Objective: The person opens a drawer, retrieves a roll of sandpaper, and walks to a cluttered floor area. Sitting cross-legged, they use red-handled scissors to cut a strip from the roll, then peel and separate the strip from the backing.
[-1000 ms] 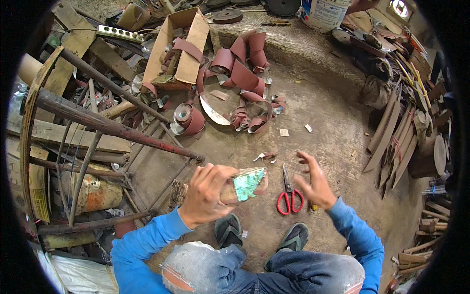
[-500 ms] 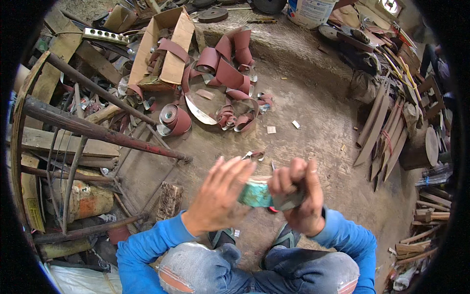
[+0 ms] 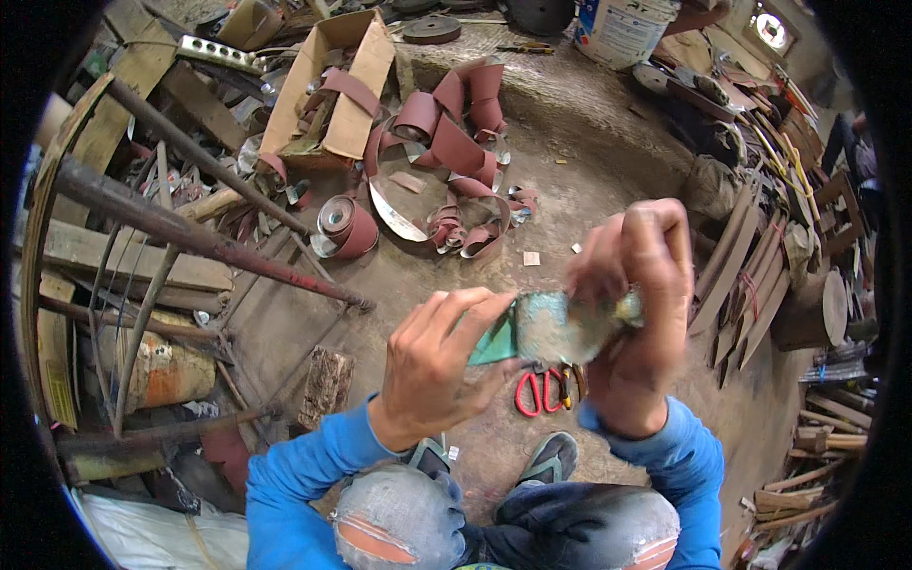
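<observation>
A turquoise-green, flat piece (image 3: 556,328), smeared with grey-brown grime, is held up between my hands above the floor; its kind I cannot make out. My left hand (image 3: 442,356) pinches its smooth green left end between thumb and fingers. My right hand (image 3: 636,294), partly blurred, is raised higher, its fingers curled at the right end of the piece. Part of that end is hidden by these fingers. Below the piece, red-handled scissors (image 3: 541,393) lie on the floor, with a yellow-and-black-handled tool (image 3: 567,388) beside them.
Reddish-brown abrasive strips (image 3: 461,142) lie loose ahead, near a roll (image 3: 347,228) and a cardboard box (image 3: 366,95). A metal frame (image 3: 190,233) stands at left, a wood block (image 3: 326,388) by it. Blade-shaped pieces (image 3: 736,237) lean at right; a white bucket (image 3: 622,28) stands at the back.
Both hands have risen, the right one most, turning as it moved. More of the green piece shows between them. The red-handled scissors have come into sight below.
</observation>
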Tool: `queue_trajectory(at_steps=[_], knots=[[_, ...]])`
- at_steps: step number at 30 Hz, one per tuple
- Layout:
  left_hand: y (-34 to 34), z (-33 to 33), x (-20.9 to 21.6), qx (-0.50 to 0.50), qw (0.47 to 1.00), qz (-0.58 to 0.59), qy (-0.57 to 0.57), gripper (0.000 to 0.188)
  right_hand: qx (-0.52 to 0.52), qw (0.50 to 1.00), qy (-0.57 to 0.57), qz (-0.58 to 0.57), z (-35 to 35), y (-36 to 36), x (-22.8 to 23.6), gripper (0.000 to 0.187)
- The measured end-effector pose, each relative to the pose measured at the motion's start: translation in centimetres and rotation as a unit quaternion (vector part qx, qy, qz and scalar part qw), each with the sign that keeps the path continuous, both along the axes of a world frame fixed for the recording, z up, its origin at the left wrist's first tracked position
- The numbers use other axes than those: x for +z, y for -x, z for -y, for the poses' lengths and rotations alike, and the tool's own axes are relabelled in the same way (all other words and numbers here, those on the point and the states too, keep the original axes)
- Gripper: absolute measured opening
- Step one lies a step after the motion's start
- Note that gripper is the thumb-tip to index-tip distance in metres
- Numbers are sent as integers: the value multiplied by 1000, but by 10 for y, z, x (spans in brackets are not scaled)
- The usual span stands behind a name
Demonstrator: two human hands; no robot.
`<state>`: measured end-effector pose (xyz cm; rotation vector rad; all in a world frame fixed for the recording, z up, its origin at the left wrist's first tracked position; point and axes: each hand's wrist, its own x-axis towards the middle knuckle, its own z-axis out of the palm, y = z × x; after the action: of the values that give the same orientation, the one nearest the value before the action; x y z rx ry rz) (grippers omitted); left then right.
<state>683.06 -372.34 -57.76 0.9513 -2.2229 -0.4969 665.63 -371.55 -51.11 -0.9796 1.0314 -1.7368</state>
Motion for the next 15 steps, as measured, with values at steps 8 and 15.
queue_trajectory(at_steps=[8,15], knots=[[-18,0,12,-40,962,255,93,52,79,585,91,-802,-18,8,-41,46],[-14,-8,8,-94,979,158,90,53,355,658,-163,-644,-8,29,-52,32]])
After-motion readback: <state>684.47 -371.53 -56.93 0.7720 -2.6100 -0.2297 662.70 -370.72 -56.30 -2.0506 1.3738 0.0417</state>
